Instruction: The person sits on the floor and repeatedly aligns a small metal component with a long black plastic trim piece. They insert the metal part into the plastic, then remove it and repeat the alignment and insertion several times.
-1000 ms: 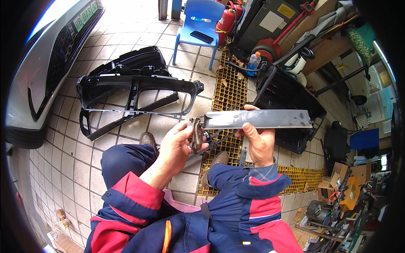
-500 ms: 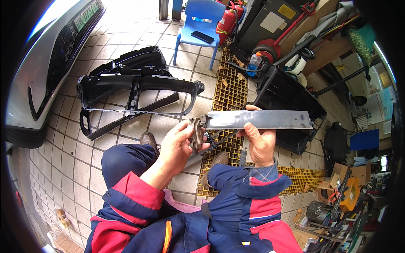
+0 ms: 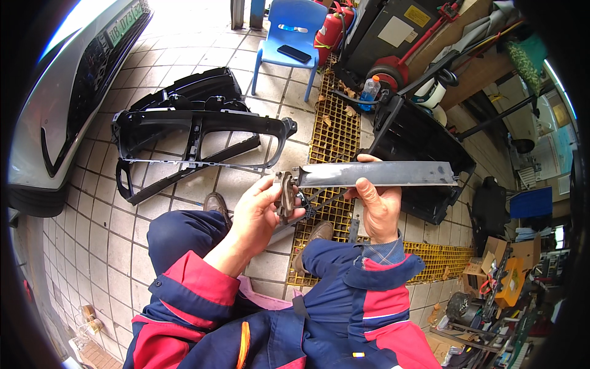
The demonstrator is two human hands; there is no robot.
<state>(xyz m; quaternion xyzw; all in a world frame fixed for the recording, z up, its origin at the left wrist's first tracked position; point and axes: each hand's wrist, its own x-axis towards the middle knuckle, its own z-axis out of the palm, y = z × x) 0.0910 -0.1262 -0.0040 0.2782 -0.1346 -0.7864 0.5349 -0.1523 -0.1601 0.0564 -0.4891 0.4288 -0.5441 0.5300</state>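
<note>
Two hands hold one long grey strip (image 3: 399, 173) with one brown end fitting (image 3: 284, 195) above a tiled floor (image 3: 246, 209); clock directions are taken from the middle of the view, twelve at its upper edge. The fitting lies near the dial's centre, and the strip runs from it toward three o'clock. The left hand (image 3: 255, 206) grips the fitting between thumb and fingers, presumably to keep this end steady. The right hand (image 3: 380, 212) clasps the strip from below, thumb at the near edge and fingertips showing past the far edge, a hold that likely carries the weight of the length and keeps it level. The fitting meets the strip's left end; whether the two are joined cannot be told. At ten o'clock lie at least two overlapping black frame parts (image 3: 195, 138), probably set on the floor because they are bulky; one white car (image 3: 80, 67) stands beyond them. One black shell (image 3: 424, 141) rests between two and three. At twelve stands one blue chair (image 3: 295, 34), its seat carrying one phone (image 3: 294, 53), perhaps to keep it off the floor. Just right of twelve are two red fire extinguishers (image 3: 329, 31); near one o'clock stands one bottle (image 3: 370, 91).
</note>
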